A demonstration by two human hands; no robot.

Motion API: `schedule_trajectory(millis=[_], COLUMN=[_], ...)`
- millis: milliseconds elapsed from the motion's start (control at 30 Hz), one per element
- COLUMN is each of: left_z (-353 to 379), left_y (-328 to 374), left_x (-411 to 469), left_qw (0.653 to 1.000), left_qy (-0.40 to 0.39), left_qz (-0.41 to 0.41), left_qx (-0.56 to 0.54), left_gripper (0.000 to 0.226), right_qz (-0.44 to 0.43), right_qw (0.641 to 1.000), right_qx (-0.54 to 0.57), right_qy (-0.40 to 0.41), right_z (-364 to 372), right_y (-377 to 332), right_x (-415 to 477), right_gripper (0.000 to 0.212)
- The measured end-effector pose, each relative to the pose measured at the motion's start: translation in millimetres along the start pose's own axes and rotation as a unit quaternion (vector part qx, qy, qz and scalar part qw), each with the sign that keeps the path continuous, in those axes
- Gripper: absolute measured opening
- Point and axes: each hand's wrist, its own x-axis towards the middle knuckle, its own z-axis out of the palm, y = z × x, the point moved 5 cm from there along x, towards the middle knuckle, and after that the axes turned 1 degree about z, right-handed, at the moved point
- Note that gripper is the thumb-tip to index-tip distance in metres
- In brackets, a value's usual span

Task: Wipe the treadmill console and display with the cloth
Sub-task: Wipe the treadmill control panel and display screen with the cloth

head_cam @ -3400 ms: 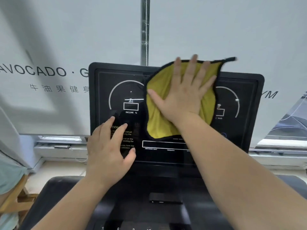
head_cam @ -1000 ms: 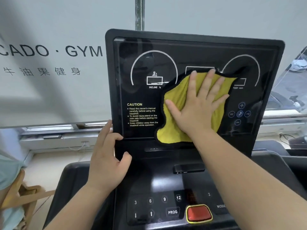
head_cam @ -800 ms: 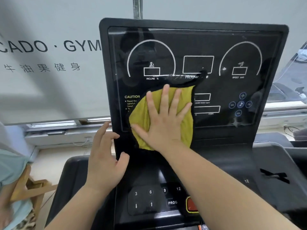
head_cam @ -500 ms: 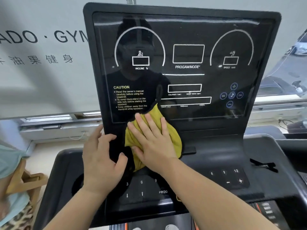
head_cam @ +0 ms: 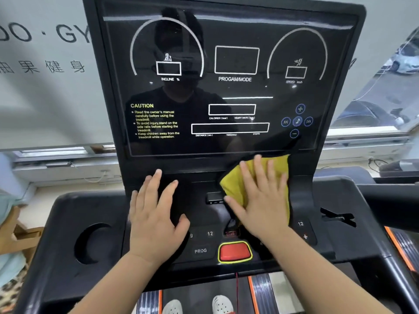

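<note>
Treadmill station, viewed from the belt.

- Display (head_cam: pixel 226 91): upright black glossy panel, unlit. It is printed with INCLINE and SPEED arcs, a PROGAM/MODE box, a yellow CAUTION text at lower left and round blue media icons at right. A dark figure is reflected in the glass.
- Console (head_cam: pixel 102 211): black sloped surface below the display, with a crescent cup recess (head_cam: pixel 90 243) at left. Number keys, a PROG key (head_cam: pixel 200 250) and a red, yellow-rimmed button (head_cam: pixel 234 251) run along the near edge. A small slot (head_cam: pixel 214 198) sits mid-panel.
- Cloth (head_cam: pixel 232 183): yellow with dark edging. It lies spread on the console right of centre, its top edge touching the display's lower frame and its left edge just beside the slot.
- Right hand (head_cam: pixel 260 205): palm down on the cloth, fingers straight and splayed. The grip is released, pressing rather than clutching.
- Left hand (head_cam: pixel 154 218): flat on the bare console left of centre, fingers straight and slightly apart. The grip is released and holds nothing.
- Shoes (head_cam: pixel 222 304): pale pair on the belt, under the console's near edge.
- Wall (head_cam: pixel 45 98): white, with grey lettering behind the display.
</note>
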Motion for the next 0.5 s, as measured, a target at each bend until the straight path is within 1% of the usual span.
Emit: schedule_trajectory(millis=[133, 233, 300, 367, 500], left_z=[2.2, 1.8, 4.2, 9.1, 21.0], left_y=[8.5, 13.6, 20.0, 29.9, 50.4], left_x=[-1.7, -1.0, 0.8, 3.1, 5.5], left_qw=[1.0, 1.0, 1.0, 0.999, 0.999], left_qy=[-0.002, -0.011, -0.019, -0.027, -0.032], left_qz=[-0.011, -0.023, -0.014, 0.001, 0.011], left_qx=[0.006, 0.003, 0.016, 0.028, 0.03], left_gripper=[0.074, 0.075, 0.077, 0.082, 0.087], right_qz=[-0.116, -0.159, -0.183, -0.193, -0.127], right_qw=[0.993, 0.987, 0.982, 0.981, 0.992], right_qx=[0.03, 0.037, 0.039, 0.029, -0.004], right_qy=[0.001, -0.002, -0.002, 0.007, 0.005], right_z=[-1.6, 1.2, 3.6, 5.8, 16.4], right_y=[-73.2, -99.9, -91.4, -66.1, 5.3], right_x=[7.2, 11.6, 13.4, 13.9, 9.7], right_gripper=[0.086, 0.082, 0.08, 0.079, 0.083])
